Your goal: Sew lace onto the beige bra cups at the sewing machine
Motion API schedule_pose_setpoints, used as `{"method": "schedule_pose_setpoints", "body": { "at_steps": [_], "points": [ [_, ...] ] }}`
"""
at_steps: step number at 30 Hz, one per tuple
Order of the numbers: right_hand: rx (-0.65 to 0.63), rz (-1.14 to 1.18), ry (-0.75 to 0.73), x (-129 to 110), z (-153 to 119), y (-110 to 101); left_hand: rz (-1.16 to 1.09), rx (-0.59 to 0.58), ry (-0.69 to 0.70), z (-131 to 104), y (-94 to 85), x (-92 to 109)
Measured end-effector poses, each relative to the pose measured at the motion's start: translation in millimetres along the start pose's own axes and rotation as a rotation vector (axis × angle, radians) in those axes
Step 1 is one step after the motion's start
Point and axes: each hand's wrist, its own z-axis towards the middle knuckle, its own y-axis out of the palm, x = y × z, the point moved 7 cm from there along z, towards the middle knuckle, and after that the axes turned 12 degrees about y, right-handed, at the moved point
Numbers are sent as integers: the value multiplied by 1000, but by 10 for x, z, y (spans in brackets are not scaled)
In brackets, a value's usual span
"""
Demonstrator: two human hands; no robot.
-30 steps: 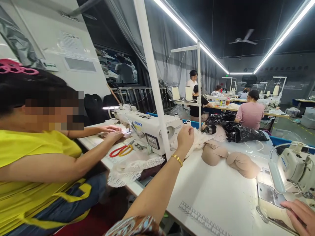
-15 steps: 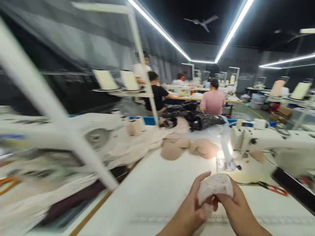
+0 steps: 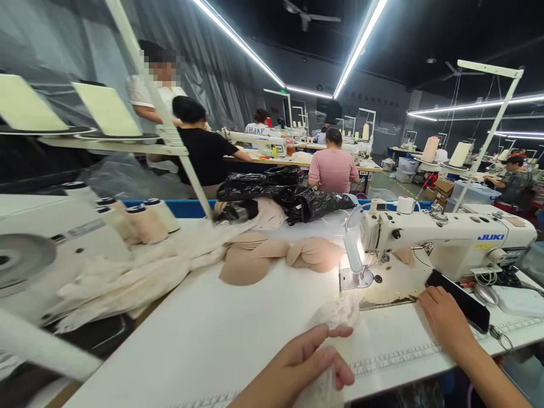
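Note:
My left hand (image 3: 312, 360), fingers curled and thumb bent in, holds a piece of white lace fabric (image 3: 338, 311) over the front of the white table. Part of the fabric hangs below the hand. To the right, my right hand (image 3: 444, 317) is lowered to the tabletop with its fingers bent over the red-handled scissors; only a dark tip (image 3: 410, 298) shows, and the handles are covered. Against that hand lies a black phone (image 3: 461, 300). A white sewing machine (image 3: 446, 232) stands behind, its lamp lit by the needle.
Tan cup-shaped pieces (image 3: 249, 260) lie stacked left of the needle. Beyond them are black plastic bags (image 3: 293, 195). Cream fabric (image 3: 140, 277) spreads beside another machine at left, near thread cones (image 3: 147, 224). A thread-stand pole (image 3: 193, 175) rises at left. Several co-workers sit or stand farther back.
My right hand has let go of the white fabric and moved right, down onto the scissors beside the phone. My left hand keeps the fabric. The view has turned right.

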Motion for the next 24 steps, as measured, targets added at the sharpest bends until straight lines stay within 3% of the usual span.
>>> {"method": "schedule_pose_setpoints", "body": {
  "at_steps": [3, 6, 7, 10, 12, 18, 20, 21, 22, 24],
  "points": [
    [-70, 77, 6, -237, -29, -1, -47, -78, 56, 132, 174, 68],
    [-230, 243, -13, -722, -99, -50, -122, -103, 79, 197, 283, 119],
    [-223, 262, -65, -915, -127, -105, -144, -109, 83, 200, 304, 137],
    [-85, 188, -332, -1452, -229, -257, -185, -122, 105, 181, 332, 189],
    [32, 102, -444, -1669, -273, -287, -192, -120, 107, 174, 345, 194],
    [136, 22, -531, -1912, -294, -254, -102, -186, 123, 177, 388, 229],
    [105, 15, -491, -1794, -270, -253, 59, -199, 87, 110, 213, 309],
    [88, 6, -457, -1670, -251, -248, 183, -156, 75, 63, 35, 377],
    [72, -10, -414, -1503, -229, -235, 358, -61, 92, 9, -210, 485],
    [65, -79, -351, -1094, -196, -188, 789, 349, 271, -177, -808, 870]
  ]
}}
